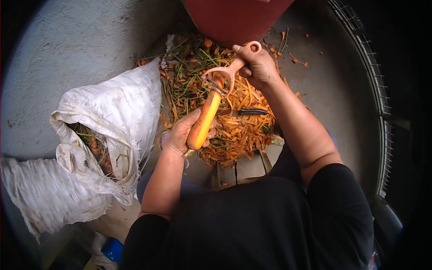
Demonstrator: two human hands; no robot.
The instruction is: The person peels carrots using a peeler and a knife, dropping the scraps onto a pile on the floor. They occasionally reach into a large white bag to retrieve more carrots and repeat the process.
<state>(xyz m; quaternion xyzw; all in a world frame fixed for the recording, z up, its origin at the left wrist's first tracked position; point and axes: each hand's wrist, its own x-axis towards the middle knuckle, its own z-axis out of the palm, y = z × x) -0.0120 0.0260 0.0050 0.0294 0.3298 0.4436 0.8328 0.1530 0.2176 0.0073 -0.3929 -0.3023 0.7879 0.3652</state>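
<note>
My left hand (182, 130) is closed around the lower part of a carrot (206, 118), which tilts up and away to the right. One long strip of the carrot is bright and peeled; the side beside it still has dark, dirty skin. My right hand (258, 65) grips the handle of a pinkish Y-shaped peeler (235, 66). The peeler's blade lies at the far end of the carrot, where a thin peel hangs. Below the hands, a black-handled knife (253, 111) rests on a heap of orange carrot peels (238, 139).
A white woven sack (121, 99) with unpeeled carrots (101, 153) inside lies open at left. Green stems (180, 85) cover the floor behind the peels. A red container (236, 18) stands at the far side. Wire mesh (382, 108) runs along the right.
</note>
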